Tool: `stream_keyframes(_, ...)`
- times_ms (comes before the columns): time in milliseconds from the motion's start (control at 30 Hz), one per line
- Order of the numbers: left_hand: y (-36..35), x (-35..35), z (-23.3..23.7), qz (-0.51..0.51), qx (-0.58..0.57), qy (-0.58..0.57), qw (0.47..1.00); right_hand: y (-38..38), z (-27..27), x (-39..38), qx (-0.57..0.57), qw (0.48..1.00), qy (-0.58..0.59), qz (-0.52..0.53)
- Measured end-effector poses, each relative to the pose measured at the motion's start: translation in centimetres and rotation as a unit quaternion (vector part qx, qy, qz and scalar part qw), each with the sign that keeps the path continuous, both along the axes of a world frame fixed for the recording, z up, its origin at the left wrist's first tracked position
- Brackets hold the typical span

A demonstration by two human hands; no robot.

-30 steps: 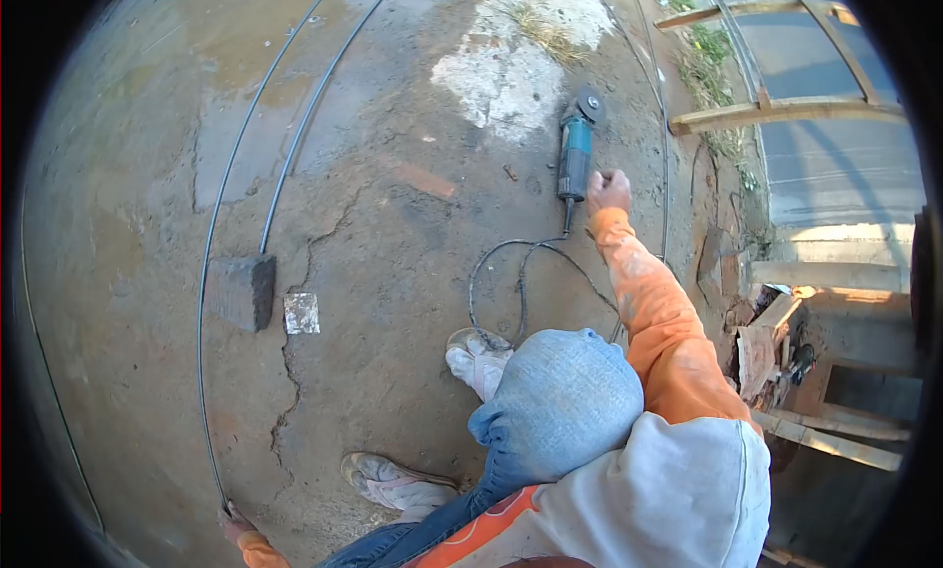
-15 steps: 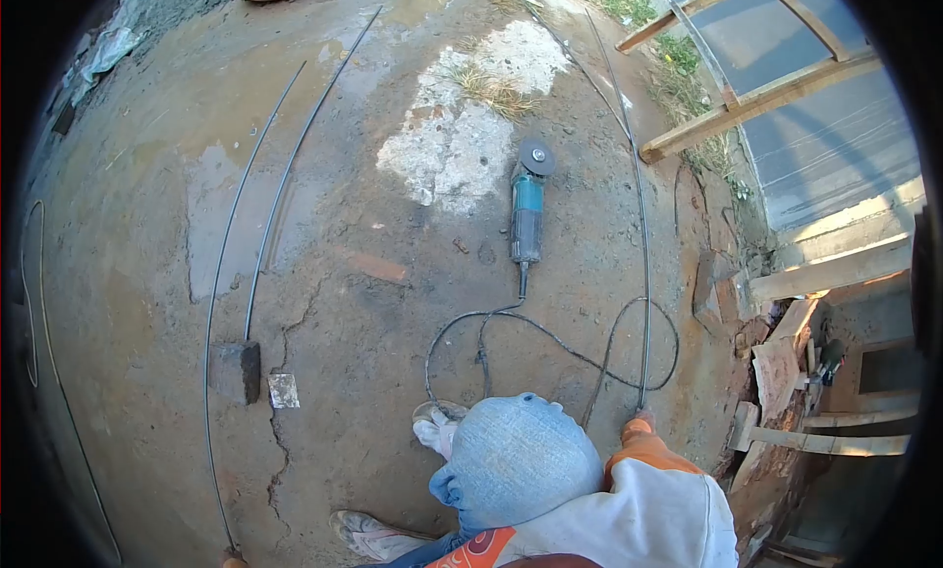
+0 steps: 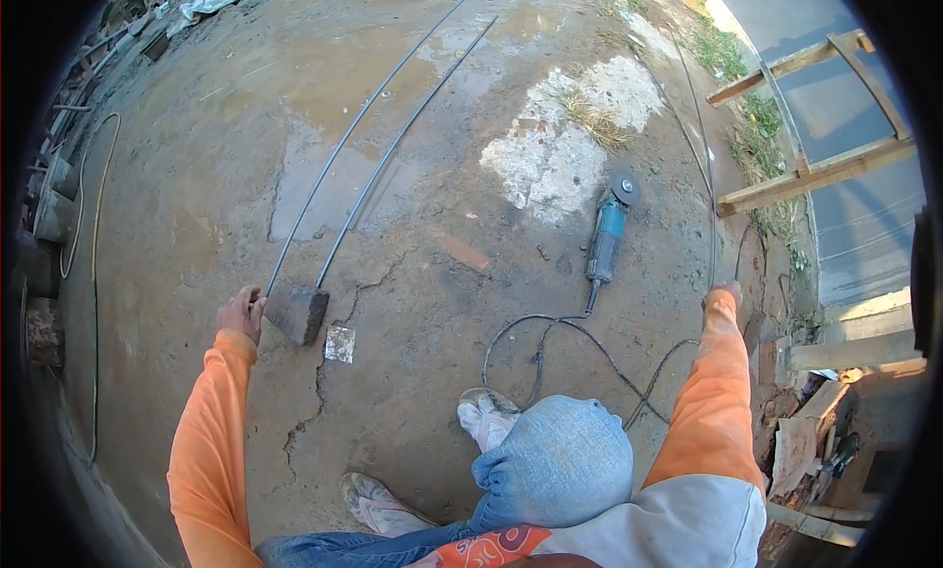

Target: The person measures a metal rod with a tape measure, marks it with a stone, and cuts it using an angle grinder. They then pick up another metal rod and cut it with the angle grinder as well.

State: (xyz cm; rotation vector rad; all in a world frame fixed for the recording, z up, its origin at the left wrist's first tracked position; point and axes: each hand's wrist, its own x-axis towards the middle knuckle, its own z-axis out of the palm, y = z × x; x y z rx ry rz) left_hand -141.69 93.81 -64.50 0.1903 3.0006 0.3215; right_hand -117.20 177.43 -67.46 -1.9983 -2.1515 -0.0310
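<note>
Here, head view: both hands held the near ends of long steel rods lying on cracked concrete.
The left hand (image 3: 242, 313) was curled shut around the near end of the left rod (image 3: 339, 154), which ran far and rightward across the ground (image 3: 196, 224). Just right of that hand sat a grey block (image 3: 297, 313), with a second rod (image 3: 393, 156) ending at it. A small pale tile (image 3: 340, 343) lay near the block. The right hand (image 3: 722, 295) was closed on the near end of the right rod (image 3: 713, 224), well apart from the left one. Between them lay a blue angle grinder (image 3: 606, 236), its cable (image 3: 550, 337) looping toward the person's knee (image 3: 560, 460). A wooden frame (image 3: 815, 170) stood far right.
</note>
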Motion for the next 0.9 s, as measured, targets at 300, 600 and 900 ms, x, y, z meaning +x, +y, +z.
stream_keyframes(300, -10.0, 9.7, -3.1, 0.062, -0.093, -0.057, 0.992, -26.8, -0.6, -20.4, -0.111, 0.841, 0.244, 0.470)
stream_keyframes(600, -16.1, 12.1, -10.2, 0.235, 0.055, -0.066, 0.968, -47.9, -1.2, -34.5, -0.240, 0.633, -0.269, 0.685)
stream_keyframes(900, -14.0, 14.4, -9.4, 0.268, 0.234, -0.069, 0.932, -57.0, -8.9, -39.4, -0.339, 0.784, -0.024, 0.520)
